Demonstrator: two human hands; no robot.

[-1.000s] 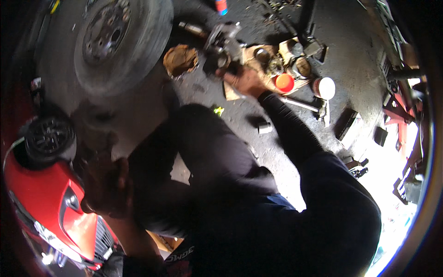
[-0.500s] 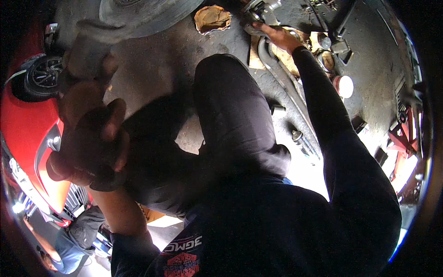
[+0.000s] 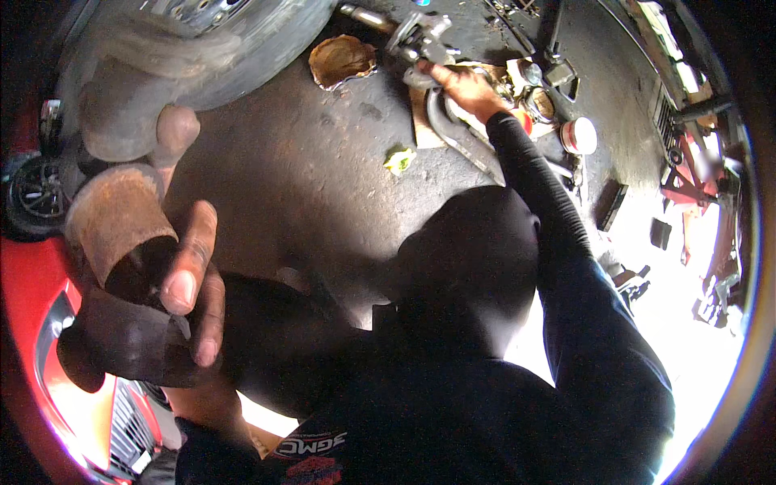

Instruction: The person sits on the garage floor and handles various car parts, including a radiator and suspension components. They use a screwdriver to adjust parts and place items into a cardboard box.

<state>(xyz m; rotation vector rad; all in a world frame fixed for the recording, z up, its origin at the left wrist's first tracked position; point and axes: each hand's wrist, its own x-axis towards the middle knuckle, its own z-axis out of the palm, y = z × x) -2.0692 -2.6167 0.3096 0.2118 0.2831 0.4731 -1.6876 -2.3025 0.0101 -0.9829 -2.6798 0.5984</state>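
My left hand (image 3: 194, 255), on the left, is closed round a rusty metal cylinder (image 3: 121, 214) with a dark hollow end, its fingertips over the right side. Dark, rounded parts (image 3: 113, 339) surround it. My right hand (image 3: 469, 93), arm stretched forward, has its fingers closed on a grey metal part (image 3: 420, 74) beside a silver assembly (image 3: 416, 36) and a long curved bar (image 3: 449, 129). These lie on or by cardboard (image 3: 428, 137) with round containers (image 3: 541, 105). A crumpled brown piece (image 3: 339, 56) lies to the left of that hand.
A large tyre (image 3: 242, 65) is at upper left, a red car (image 3: 40, 299) along the left edge. A white tub (image 3: 579, 135), a yellow-green scrap (image 3: 398, 162) and a dark block (image 3: 613, 206) lie on the floor. Red equipment (image 3: 687, 186) is at the right.
The view has shifted since half a second ago; the rusty cylinder now shows clearly in my left hand. My right hand stays at the metal parts, where a curved bar appeared after the first frame.
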